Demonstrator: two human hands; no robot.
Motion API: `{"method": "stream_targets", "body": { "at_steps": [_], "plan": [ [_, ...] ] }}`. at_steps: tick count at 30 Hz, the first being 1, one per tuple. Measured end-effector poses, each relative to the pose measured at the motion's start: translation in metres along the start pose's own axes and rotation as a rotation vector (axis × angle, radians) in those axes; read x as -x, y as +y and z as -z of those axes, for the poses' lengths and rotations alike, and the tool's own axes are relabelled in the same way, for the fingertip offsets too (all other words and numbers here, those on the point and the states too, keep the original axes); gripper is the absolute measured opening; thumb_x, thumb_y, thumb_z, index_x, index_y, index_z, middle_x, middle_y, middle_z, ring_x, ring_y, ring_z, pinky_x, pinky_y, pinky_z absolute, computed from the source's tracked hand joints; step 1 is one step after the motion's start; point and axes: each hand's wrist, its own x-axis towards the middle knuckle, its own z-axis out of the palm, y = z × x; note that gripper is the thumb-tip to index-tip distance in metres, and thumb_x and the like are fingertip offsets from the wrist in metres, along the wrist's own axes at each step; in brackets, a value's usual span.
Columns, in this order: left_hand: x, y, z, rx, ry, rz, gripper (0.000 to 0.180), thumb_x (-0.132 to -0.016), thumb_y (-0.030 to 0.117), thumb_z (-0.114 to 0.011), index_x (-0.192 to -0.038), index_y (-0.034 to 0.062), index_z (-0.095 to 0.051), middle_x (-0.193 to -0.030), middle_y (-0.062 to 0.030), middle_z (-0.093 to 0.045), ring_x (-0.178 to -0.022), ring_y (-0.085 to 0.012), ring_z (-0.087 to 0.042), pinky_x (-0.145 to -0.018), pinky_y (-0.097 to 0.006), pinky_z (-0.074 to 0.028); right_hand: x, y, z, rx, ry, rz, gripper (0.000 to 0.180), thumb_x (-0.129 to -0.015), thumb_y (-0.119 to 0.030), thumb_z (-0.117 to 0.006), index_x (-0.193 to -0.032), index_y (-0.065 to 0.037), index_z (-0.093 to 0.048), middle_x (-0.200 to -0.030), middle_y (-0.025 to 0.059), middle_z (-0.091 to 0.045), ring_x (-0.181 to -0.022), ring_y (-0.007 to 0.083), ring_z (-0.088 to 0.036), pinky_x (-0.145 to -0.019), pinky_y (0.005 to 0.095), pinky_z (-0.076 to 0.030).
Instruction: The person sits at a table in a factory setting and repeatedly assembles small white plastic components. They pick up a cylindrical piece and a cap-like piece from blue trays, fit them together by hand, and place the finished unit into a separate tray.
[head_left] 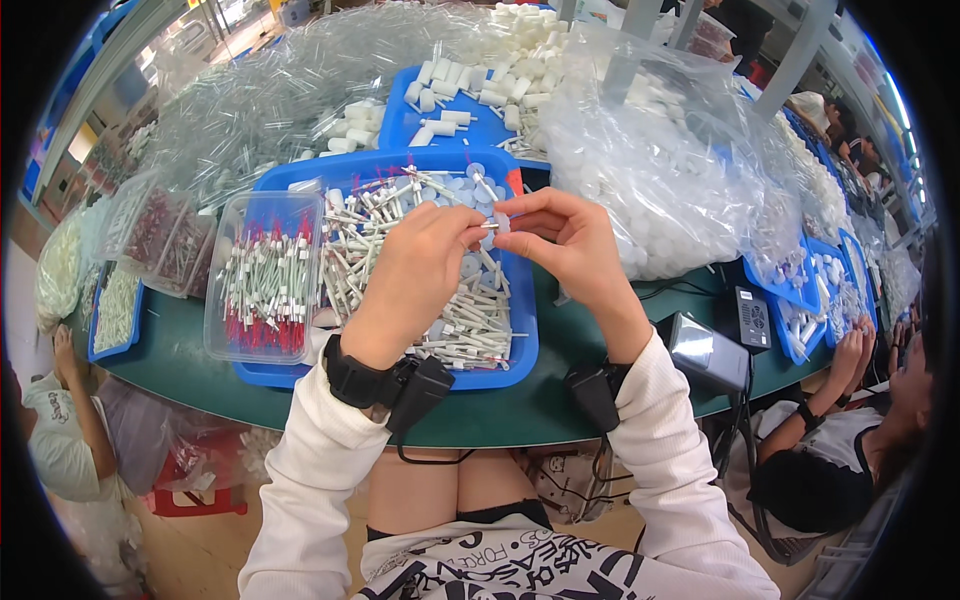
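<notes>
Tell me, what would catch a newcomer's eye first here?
Probably the left hand and right hand, whose fingers pinch a small piece above a blue tray full of thin white parts. Beyond it, a big heap of clear plastic pieces spreads at the far left, and a bulging clear bag sits to the right.

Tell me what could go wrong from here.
The small pale piece pinched between the left hand and right hand could slip and get lost among the loose parts in the blue tray. The clear box overlaps that tray's left edge, so a bump might spill its red-and-white sticks. The bulging clear bag nearby could slump toward the hands.
</notes>
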Motion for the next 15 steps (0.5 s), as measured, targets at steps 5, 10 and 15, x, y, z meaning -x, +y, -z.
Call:
{"method": "stream_targets", "body": {
  "at_steps": [5,10,15],
  "plan": [
    [0.002,0.0012,-0.0022,-0.074,0.078,-0.089,0.011,-0.079,-0.003,-0.061,-0.089,-0.0004,-0.063,-0.078,-0.0104,-0.064,-0.069,-0.0275,-0.057,-0.061,-0.035,-0.046,0.0001,0.0025,-0.0006,0.041,-0.013,0.026,0.021,-0.075,0.0,-0.073,-0.094,0.005,-0.067,-0.093,0.0101,-0.07,-0.085,0.0158,-0.068,-0.077,0.0265,-0.053],
    [0.0029,0.0073,-0.0052,-0.189,0.073,-0.139,0.016,-0.074,-0.008,-0.062,-0.088,-0.0005,-0.063,-0.077,-0.0111,-0.063,-0.069,-0.0287,-0.056,-0.061,-0.037,-0.046,0.0017,0.0021,-0.0015,0.038,0.008,-0.015,0.02,-0.074,0.0,-0.074,-0.092,0.005,-0.068,-0.089,0.0103,-0.071,-0.083,0.0148,-0.068,-0.074,0.0256,-0.053],
    [0.0043,0.0089,-0.0079,-0.173,0.092,-0.134,0.018,-0.073,-0.007,-0.06,-0.089,0.0011,-0.061,-0.077,-0.0103,-0.062,-0.072,-0.0278,-0.055,-0.064,-0.037,-0.046,0.0009,0.0059,0.0008,-0.072,-0.001,-0.07,0.02,-0.075,0.0,-0.075,-0.093,0.003,-0.068,-0.086,0.0093,-0.07,-0.081,0.0133,-0.067,-0.072,0.024,-0.053]
  ]
}}
